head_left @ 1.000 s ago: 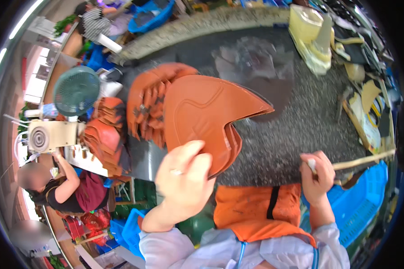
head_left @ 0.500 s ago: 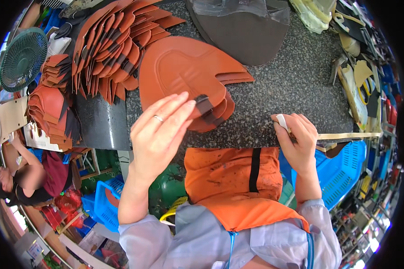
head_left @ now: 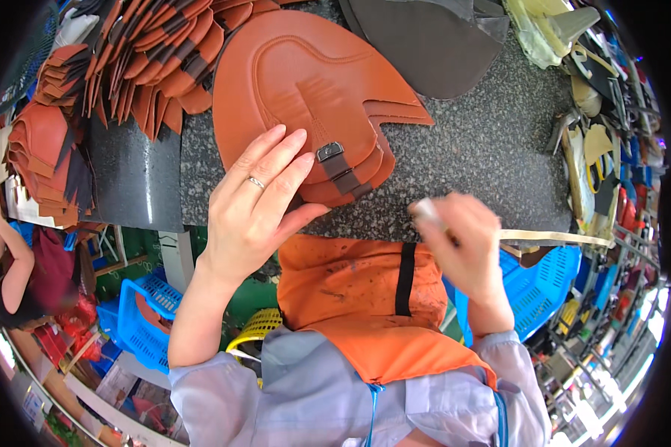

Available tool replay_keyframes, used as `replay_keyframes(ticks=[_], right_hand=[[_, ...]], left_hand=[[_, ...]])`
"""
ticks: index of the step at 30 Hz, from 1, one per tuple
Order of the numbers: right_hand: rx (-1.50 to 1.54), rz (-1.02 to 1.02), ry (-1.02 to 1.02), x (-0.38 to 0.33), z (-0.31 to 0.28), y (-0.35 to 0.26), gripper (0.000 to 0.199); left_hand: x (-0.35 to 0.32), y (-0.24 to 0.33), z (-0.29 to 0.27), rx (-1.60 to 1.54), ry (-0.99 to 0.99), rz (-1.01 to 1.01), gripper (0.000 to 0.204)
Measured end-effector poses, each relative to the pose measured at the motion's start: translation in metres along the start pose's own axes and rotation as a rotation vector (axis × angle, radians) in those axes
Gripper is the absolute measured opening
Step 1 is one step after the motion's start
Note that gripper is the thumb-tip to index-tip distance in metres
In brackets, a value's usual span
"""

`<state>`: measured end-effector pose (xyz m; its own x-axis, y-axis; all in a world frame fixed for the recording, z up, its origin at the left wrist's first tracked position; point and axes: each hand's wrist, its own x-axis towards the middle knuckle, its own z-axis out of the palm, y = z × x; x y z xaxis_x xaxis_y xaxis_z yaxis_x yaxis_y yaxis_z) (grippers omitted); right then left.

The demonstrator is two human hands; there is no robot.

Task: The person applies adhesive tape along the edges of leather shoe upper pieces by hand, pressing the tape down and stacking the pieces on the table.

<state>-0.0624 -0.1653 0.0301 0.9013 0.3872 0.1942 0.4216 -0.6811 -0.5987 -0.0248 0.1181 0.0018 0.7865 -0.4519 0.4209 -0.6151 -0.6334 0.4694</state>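
Observation:
A stack of reddish-brown leather pieces [head_left: 276, 97] lies on the speckled stone worktop, with curved stitching and a pointed notched edge at right. On its near side, a dark strap with a black metal buckle [head_left: 330, 151] crosses the leather. My left hand [head_left: 250, 197], a ring on one finger, rests with stretched fingers on the leather just left of the buckle. To the right, over the worktop's front edge, my right hand [head_left: 466, 238] is curled and blurred. Something small and white [head_left: 427, 210] shows at its fingertips, and a dark end shows by the palm; their kind is unclear.
Fanned piles of similar leather pieces [head_left: 156, 59] stand at the far left. Dark grey sheets [head_left: 432, 52] lie at the back. Tools and scraps [head_left: 593, 149] crowd the right edge. Blue baskets [head_left: 544, 290] stand below the worktop. Another person [head_left: 22, 268] is at left.
The buckle and leather now show more fully as the view has shifted. My left fingers lie flatter beside the buckle. My right hand has moved left, nearer the leather, and is blurred.

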Motion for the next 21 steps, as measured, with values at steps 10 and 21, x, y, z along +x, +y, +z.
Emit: replay_keyframes(ticks=[10, 21], right_hand=[[0.112, -0.040, -0.027, 0.017, 0.003, -0.007, 0.026], [0.341, 0.289, 0.042, 0.017, 0.008, -0.002, 0.024]], left_hand=[[0.016, -0.008, -0.006, 0.008, 0.154, 0.191, 0.037], [0.019, 0.001, 0.001, 0.146, 0.043, 0.206, 0.021]])
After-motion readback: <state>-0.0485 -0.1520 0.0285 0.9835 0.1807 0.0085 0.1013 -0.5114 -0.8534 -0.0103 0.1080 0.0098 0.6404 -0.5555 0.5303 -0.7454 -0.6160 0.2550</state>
